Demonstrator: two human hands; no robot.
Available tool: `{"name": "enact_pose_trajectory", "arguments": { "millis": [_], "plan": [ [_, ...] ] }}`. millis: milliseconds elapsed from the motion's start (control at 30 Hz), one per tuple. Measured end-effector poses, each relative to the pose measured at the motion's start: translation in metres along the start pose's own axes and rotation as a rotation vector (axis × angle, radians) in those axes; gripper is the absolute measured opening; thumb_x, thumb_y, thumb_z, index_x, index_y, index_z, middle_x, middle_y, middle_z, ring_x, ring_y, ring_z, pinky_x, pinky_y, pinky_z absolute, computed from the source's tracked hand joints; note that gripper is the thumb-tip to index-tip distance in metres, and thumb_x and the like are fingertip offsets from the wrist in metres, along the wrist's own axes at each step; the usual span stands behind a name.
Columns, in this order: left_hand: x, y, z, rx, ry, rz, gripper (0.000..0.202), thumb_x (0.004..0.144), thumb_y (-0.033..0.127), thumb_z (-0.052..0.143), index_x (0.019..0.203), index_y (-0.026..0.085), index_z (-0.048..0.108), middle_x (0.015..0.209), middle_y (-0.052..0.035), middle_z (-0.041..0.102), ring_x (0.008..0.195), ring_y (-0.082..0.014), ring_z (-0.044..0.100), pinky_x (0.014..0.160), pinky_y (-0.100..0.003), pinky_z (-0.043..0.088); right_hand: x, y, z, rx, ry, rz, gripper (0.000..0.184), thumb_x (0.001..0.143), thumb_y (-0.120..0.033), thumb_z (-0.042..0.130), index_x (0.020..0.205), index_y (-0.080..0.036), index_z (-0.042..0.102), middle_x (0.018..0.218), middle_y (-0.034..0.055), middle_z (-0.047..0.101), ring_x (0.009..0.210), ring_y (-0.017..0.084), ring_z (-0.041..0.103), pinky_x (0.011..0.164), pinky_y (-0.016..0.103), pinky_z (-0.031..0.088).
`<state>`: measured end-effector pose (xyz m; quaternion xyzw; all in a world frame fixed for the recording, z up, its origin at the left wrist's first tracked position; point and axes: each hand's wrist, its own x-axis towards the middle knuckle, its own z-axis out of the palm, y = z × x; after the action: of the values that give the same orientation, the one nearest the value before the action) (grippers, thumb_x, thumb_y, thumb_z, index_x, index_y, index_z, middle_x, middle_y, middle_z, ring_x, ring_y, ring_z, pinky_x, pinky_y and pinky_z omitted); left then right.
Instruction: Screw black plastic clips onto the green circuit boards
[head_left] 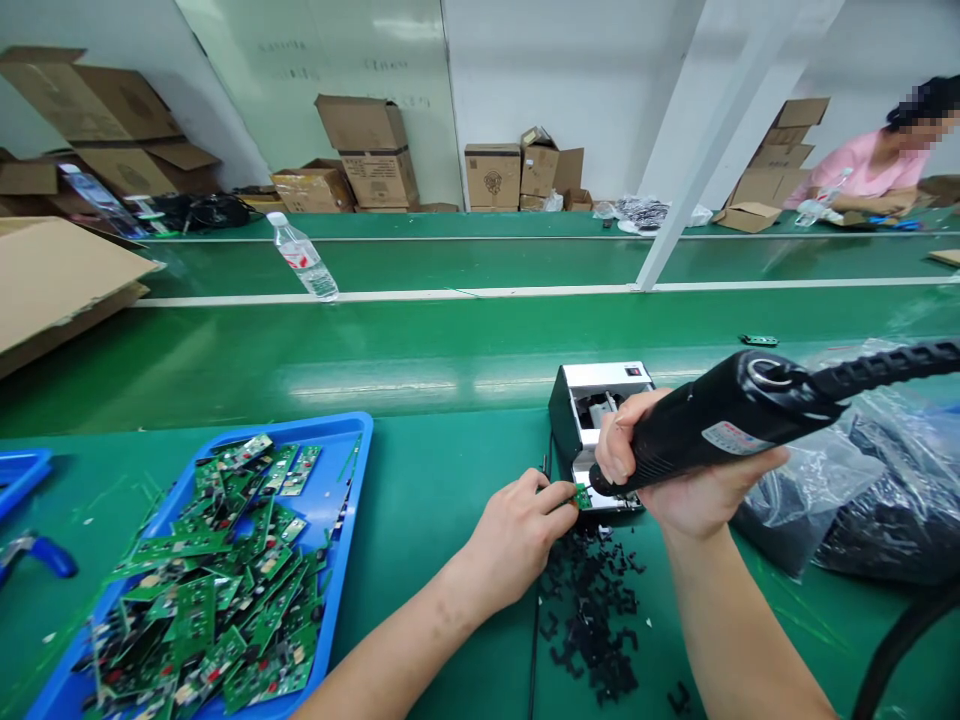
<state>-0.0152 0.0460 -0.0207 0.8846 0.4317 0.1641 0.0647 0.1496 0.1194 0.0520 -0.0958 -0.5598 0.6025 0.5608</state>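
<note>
Head view. Your left hand [514, 535] pinches a small green circuit board [582, 497] narrowly between thumb and forefinger, holding it just in front of a metal-cased bench unit [600, 380]. Your right hand [664, 455] closes around the body of a black corded power tool [720, 425], its fingers [619, 440] wrapped over the top, with the tool's tip [596, 482] just beside the board. Good practice: keep the pinch close to the board's edge and the tool's line steady, so that neither hand crowds the tip.

Around the hands: small black plastic pieces [589, 610] lie scattered on the green bench mat [420, 520]. To your left, a blue tray [352, 470] holds a heap of populated green circuit boards [217, 570]. To your right lies a clear plastic bag [870, 500] of dark contents. Beyond the conveyor belt [375, 370], a co-worker in a pink top [862, 165] works at the far side.
</note>
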Motion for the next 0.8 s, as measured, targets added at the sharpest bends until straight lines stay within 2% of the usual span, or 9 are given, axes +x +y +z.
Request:
{"name": "enact_pose_trajectory", "arguments": {
  "millis": [100, 233, 433, 633, 800],
  "plan": [
    [0.0, 0.0, -0.001, -0.003, -0.001, -0.005, 0.02, 0.101, 0.011, 0.048, 0.107, 0.019, 0.065, 0.13, -0.0005, 0.066, 0.096, -0.0212, 0.053, 0.077, -0.034, 0.052, -0.003, 0.0, -0.001, 0.006, -0.007, 0.004, 0.072, 0.076, -0.088, 0.054, 0.096, -0.022, 0.075, 0.053, 0.0001, 0.06, 0.041, 0.014, 0.046, 0.037, 0.025, 0.037],
    [0.0, -0.001, -0.001, -0.001, 0.0, -0.02, 0.021, 0.099, 0.008, 0.049, 0.107, 0.02, 0.065, 0.13, 0.0008, 0.066, 0.093, -0.0206, 0.052, 0.075, -0.034, 0.051, -0.014, -0.011, -0.01, -0.045, 0.046, -0.007, 0.077, 0.074, -0.09, 0.052, 0.1, -0.021, 0.076, 0.056, 0.0015, 0.062, 0.043, 0.015, 0.05, 0.039, 0.027, 0.04],
    [0.0, -0.002, 0.001, 0.011, -0.008, -0.019, 0.02, 0.097, 0.006, 0.05, 0.102, 0.019, 0.063, 0.13, 0.0009, 0.066, 0.093, -0.0207, 0.052, 0.072, -0.034, 0.05, -0.026, -0.029, -0.029, -0.203, 0.149, -0.043, 0.084, 0.068, -0.096, 0.049, 0.09, -0.019, 0.076, 0.054, 0.0032, 0.062, 0.041, 0.017, 0.052, 0.039, 0.03, 0.042],
    [-0.001, -0.002, 0.001, 0.012, 0.006, -0.012, 0.021, 0.098, 0.006, 0.047, 0.102, 0.019, 0.063, 0.13, 0.001, 0.066, 0.092, -0.0206, 0.052, 0.071, -0.033, 0.049, -0.028, -0.018, -0.036, -0.169, 0.155, 0.007, 0.076, 0.071, -0.093, 0.053, 0.093, -0.024, 0.077, 0.053, 0.001, 0.062, 0.042, 0.016, 0.051, 0.04, 0.028, 0.041],
    [-0.001, -0.002, 0.0, 0.032, -0.009, -0.01, 0.022, 0.099, 0.007, 0.046, 0.102, 0.019, 0.064, 0.131, -0.0002, 0.066, 0.093, -0.0208, 0.053, 0.071, -0.034, 0.05, -0.035, -0.015, -0.038, -0.151, 0.129, 0.03, 0.08, 0.069, -0.094, 0.052, 0.095, -0.023, 0.076, 0.055, 0.0016, 0.063, 0.042, 0.016, 0.051, 0.041, 0.028, 0.042]
  ]
}}
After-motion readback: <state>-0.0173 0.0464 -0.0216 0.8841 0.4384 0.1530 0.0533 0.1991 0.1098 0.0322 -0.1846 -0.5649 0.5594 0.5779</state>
